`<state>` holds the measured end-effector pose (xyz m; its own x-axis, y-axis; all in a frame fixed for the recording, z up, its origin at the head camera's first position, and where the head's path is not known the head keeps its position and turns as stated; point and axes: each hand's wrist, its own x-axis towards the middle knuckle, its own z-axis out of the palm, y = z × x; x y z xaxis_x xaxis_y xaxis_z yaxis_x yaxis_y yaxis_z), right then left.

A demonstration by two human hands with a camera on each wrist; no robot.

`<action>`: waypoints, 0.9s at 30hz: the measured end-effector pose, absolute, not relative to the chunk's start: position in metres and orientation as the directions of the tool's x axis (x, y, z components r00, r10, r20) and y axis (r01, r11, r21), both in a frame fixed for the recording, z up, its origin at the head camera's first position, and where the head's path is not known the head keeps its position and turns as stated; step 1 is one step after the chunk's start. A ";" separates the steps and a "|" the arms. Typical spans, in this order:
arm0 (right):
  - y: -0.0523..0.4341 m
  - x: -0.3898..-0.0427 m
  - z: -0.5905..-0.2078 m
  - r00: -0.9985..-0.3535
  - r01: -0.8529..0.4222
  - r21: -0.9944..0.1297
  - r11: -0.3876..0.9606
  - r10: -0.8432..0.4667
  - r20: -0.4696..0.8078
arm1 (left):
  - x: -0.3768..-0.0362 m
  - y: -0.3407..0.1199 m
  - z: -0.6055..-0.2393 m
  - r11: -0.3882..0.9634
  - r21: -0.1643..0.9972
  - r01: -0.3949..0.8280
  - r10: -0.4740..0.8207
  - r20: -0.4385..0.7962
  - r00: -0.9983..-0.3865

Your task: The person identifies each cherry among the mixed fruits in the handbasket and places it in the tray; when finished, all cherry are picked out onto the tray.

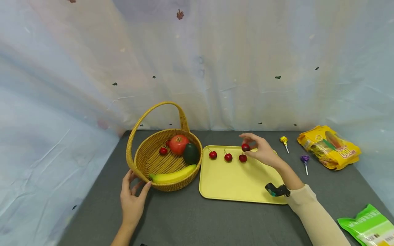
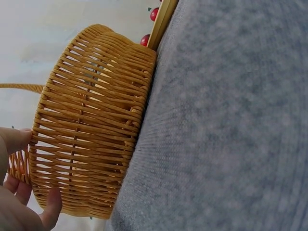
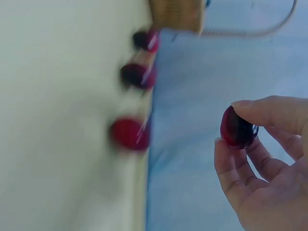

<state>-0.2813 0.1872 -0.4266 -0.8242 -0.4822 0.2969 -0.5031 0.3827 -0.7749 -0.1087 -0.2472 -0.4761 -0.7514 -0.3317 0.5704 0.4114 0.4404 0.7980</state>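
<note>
My right hand [image 1: 250, 146] hovers over the far right of a yellow tray [image 1: 240, 186] and pinches a red cherry [image 1: 245, 147] between thumb and fingers [image 3: 269, 113]; the cherry [image 3: 237, 129] is off the tray surface. Three more cherries [image 1: 228, 157] lie in a row on the tray's far side. My left hand [image 1: 135, 184] rests against the near-left wall of a wicker basket [image 1: 144, 164], its thumb [image 2: 52, 207] touching the weave. The basket [image 2: 91, 120] holds an apple [image 1: 178, 143], an avocado [image 1: 191, 153], a banana [image 1: 172, 177] and a cherry [image 1: 163, 151].
A yellow lollipop [image 1: 284, 140] and a purple lollipop [image 1: 304, 159] lie right of the tray. A yellow snack bag [image 1: 327, 147] sits at the far right, a green bag [image 1: 369, 227] at the near right. Pale blue cloth walls enclose the grey tabletop [image 1: 191, 218].
</note>
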 end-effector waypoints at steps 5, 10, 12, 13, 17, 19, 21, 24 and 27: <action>0.234 -0.276 -0.448 -0.864 -0.469 -0.745 0.474 -0.423 0.275 | -0.105 -0.241 -0.466 0.433 0.798 0.419 -0.330 0.573 -0.750; 0.251 -0.278 -0.461 -0.879 -0.415 -0.770 0.485 -0.432 0.201 | -0.100 -0.234 -0.453 0.418 0.802 0.426 -0.332 0.571 -0.751; 0.253 -0.280 -0.466 -0.883 -0.398 -0.773 0.494 -0.434 0.177 | -0.099 -0.233 -0.451 0.420 0.797 0.434 -0.326 0.579 -0.748; 0.253 -0.281 -0.468 -0.884 -0.394 -0.774 0.497 -0.434 0.171 | -0.099 -0.233 -0.450 0.424 0.793 0.437 -0.323 0.583 -0.745; 0.251 -0.282 -0.471 -0.880 -0.396 -0.771 0.499 -0.445 0.164 | -0.098 -0.231 -0.448 0.431 0.785 0.446 -0.316 0.594 -0.740; 0.251 -0.282 -0.471 -0.877 -0.397 -0.775 0.491 -0.452 0.163 | -0.098 -0.231 -0.448 0.432 0.787 0.441 -0.319 0.591 -0.741; 0.250 -0.282 -0.471 -0.874 -0.396 -0.778 0.487 -0.460 0.158 | -0.098 -0.231 -0.448 0.432 0.789 0.437 -0.322 0.587 -0.743; 0.249 -0.283 -0.472 -0.869 -0.397 -0.782 0.480 -0.471 0.152 | -0.098 -0.231 -0.448 0.432 0.790 0.434 -0.324 0.586 -0.743; 0.249 -0.283 -0.472 -0.865 -0.401 -0.782 0.478 -0.478 0.152 | -0.098 -0.232 -0.448 0.433 0.788 0.438 -0.322 0.589 -0.741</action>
